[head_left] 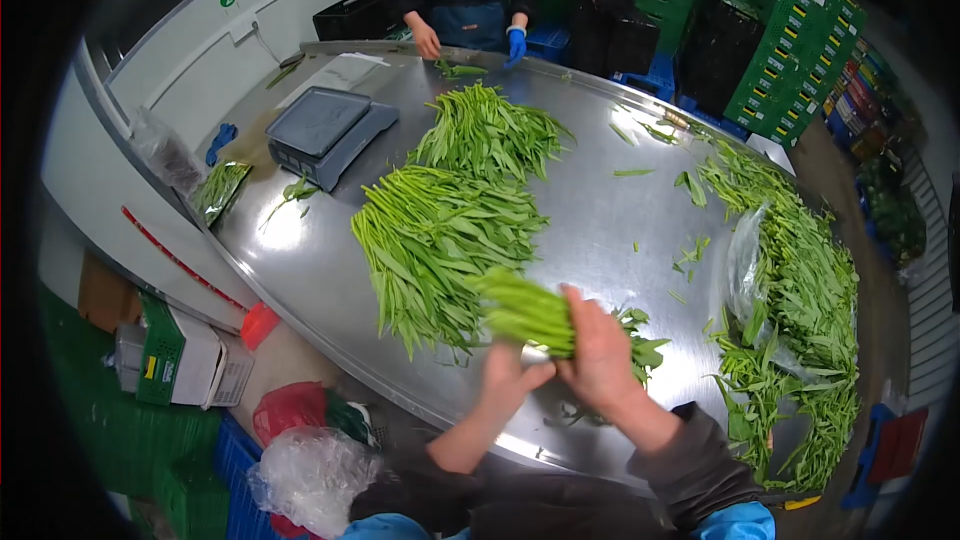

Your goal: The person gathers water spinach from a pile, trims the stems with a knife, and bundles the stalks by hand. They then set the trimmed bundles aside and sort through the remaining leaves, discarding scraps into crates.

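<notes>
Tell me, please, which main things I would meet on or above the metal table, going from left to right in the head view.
Packet of greens → grey scale → nearer pile of greens → right hand gripping a bunch of stalks → leafy heap.

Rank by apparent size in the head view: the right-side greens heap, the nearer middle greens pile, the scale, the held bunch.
1. Right-side greens heap
2. Nearer middle greens pile
3. Scale and held bunch, unranked: the bunch is blurred, partly hidden and nearer the camera.
</notes>
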`<state>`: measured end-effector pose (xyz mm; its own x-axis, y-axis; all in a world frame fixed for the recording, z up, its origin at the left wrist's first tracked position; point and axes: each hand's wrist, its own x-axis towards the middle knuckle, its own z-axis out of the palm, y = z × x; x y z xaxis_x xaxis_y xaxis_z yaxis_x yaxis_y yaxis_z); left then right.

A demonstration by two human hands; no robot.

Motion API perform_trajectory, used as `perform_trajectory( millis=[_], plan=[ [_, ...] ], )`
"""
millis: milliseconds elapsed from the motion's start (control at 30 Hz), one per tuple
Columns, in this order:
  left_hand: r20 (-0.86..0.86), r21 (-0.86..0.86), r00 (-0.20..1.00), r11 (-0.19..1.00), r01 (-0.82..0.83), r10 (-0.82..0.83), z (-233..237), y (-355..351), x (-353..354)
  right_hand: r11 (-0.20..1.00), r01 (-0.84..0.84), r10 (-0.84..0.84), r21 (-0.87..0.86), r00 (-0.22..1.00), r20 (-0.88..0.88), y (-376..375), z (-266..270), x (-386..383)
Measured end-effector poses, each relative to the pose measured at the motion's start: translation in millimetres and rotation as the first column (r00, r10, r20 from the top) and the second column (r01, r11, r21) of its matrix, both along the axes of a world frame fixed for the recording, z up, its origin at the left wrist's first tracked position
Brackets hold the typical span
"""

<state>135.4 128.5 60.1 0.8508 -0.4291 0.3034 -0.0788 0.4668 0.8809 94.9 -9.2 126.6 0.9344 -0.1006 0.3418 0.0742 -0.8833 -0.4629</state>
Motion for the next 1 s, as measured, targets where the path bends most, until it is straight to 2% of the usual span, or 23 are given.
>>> perform_trajectory(
  millis=[33, 67, 133, 167, 200, 233, 333, 400, 467, 500, 533, 567, 600, 633, 667, 700, 733, 800, 833, 867, 900, 933, 1000],
  plan=[
    [-0.224, -0.138, 0.972, 0.985, -0.106, 0.073, 14, -13, 2, 0.995, -0.048, 0.049, -0.093, 0.999, 0.006, 12, -2, 7],
    [-0.444, -0.210, 0.884, 0.942, -0.264, 0.148, 25, -22, 10, 0.994, -0.071, 0.070, -0.085, 0.997, -0.013, 25, -6, 13],
    [-0.645, -0.221, 0.759, 0.930, -0.294, 0.087, 37, -18, 30, 0.996, -0.055, 0.044, -0.077, 0.989, -0.144, 34, -6, 21],
    [-0.668, -0.190, 0.738, 0.937, -0.294, 0.097, 30, -12, 40, 0.994, -0.061, 0.049, -0.086, 0.989, -0.137, 33, 1, 25],
    [-0.690, -0.155, 0.716, 0.944, -0.293, 0.109, 18, -2, 52, 0.973, -0.148, 0.181, 0.175, 0.965, -0.191, 32, 12, 26],
    [-0.705, -0.168, 0.705, 0.949, -0.268, 0.074, 5, 13, 67, 0.879, -0.204, 0.318, 0.431, 0.924, -0.212, 31, 21, 25],
    [-0.723, -0.188, 0.691, 0.959, -0.210, 0.010, 16, 75, 110, 0.901, -0.217, 0.297, 0.376, 0.940, -0.169, 19, 31, 15],
    [-0.699, -0.196, 0.716, 0.959, -0.205, 0.010, 8, 132, 153, 0.900, -0.139, 0.215, 0.413, 0.966, -0.144, -3, 9, 4],
    [-0.687, -0.172, 0.726, 0.964, -0.200, 0.028, 2, 187, 200, 0.842, 0.023, 0.118, 0.539, 0.967, -0.226, -18, -16, -11],
    [-0.685, -0.152, 0.727, 0.970, -0.190, 0.035, -1, 208, 223, 0.841, 0.029, 0.115, 0.540, 0.966, -0.231, -21, -22, -20],
    [-0.686, -0.154, 0.727, 0.970, -0.189, 0.033, -6, 222, 246, 0.790, 0.125, 0.095, 0.601, 0.942, -0.320, -24, -27, -27],
    [-0.708, -0.040, 0.692, 0.972, -0.233, 0.137, -12, 233, 269, 0.729, 0.222, 0.085, 0.647, 0.909, -0.407, -24, -31, -32],
    [-0.716, 0.076, 0.654, 0.959, -0.273, 0.243, -20, 238, 285, 0.729, 0.222, 0.083, 0.648, 0.910, -0.405, -21, -36, -36],
    [-0.712, 0.072, 0.660, 0.960, -0.270, 0.239, -33, 238, 293, 0.737, 0.226, 0.103, 0.637, 0.894, -0.436, -20, -41, -38],
    [-0.711, 0.156, 0.627, 0.941, -0.299, 0.318, -49, 234, 298, 0.746, 0.232, 0.116, 0.624, 0.878, -0.465, -19, -47, -41],
    [-0.701, 0.233, 0.600, 0.919, -0.317, 0.385, -66, 226, 305, 0.791, 0.238, 0.120, 0.563, 0.843, -0.524, -19, -54, -43],
    [-0.597, 0.352, 0.637, 0.873, -0.338, 0.488, -97, 231, 314, 0.858, 0.197, 0.085, 0.475, 0.857, -0.509, -17, -68, -49],
    [-0.290, 0.499, 0.711, 0.735, -0.459, 0.641, -136, 230, 304, 0.943, 0.123, 0.075, 0.310, 0.827, -0.557, -12, -69, -60],
    [-0.265, 0.470, 0.680, 0.707, -0.528, 0.684, -165, 238, 312, 0.978, -0.013, 0.105, 0.206, 0.889, -0.445, -14, -88, -71],
    [-0.273, 0.473, 0.622, 0.665, -0.578, 0.734, -169, 239, 308, 0.989, -0.131, 0.149, 0.075, 0.930, -0.337, -16, -116, -81],
    [-0.216, 0.545, 0.599, 0.604, -0.581, 0.771, -169, 243, 306, 0.982, -0.143, 0.179, 0.119, 0.902, -0.393, -20, -137, -88],
    [-0.065, 0.693, 0.473, 0.381, -0.612, 0.878, -174, 246, 309, 0.988, -0.108, 0.141, 0.108, 0.919, -0.369, -19, -141, -93],
    [0.168, 0.796, 0.413, 0.124, -0.592, 0.895, -149, 238, 291, 0.981, -0.157, 0.096, -0.115, 0.902, -0.421, -14, -141, -102]
  ],
)
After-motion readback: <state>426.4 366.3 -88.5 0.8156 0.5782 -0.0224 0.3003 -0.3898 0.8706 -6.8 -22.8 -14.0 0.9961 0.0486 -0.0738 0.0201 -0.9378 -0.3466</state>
